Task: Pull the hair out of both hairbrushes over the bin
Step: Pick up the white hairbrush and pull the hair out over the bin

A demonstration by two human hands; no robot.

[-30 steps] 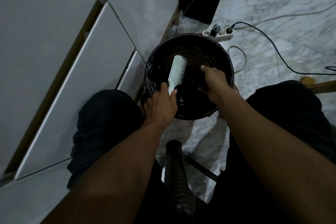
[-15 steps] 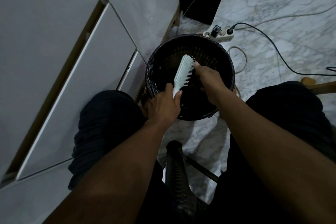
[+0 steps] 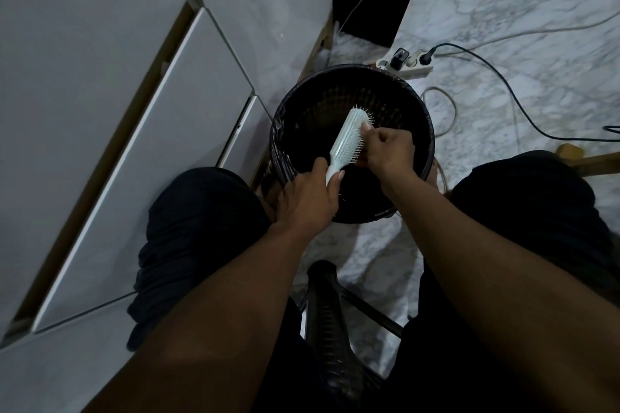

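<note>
A pale mint hairbrush [image 3: 349,137] is held over the open black woven bin [image 3: 416,100], its back turned up and its bristles facing right. My left hand [image 3: 307,198] is closed around the brush handle at the bin's near rim. My right hand [image 3: 389,151] is pressed against the bristle side, fingers curled and pinched in among the bristles; any hair between them is too dark to make out. Only this one brush is in view.
White cabinet drawers [image 3: 141,131] run along the left. A power strip [image 3: 406,65] with plugs and cables lies on the marble floor behind the bin. A dark plastic stool [image 3: 330,329] stands between my knees. A wooden piece [image 3: 583,161] juts in at the right.
My left hand has rolled the brush so its bristles face right instead of up. My right hand has moved from the bin's middle to the bristles and closed its fingers there.
</note>
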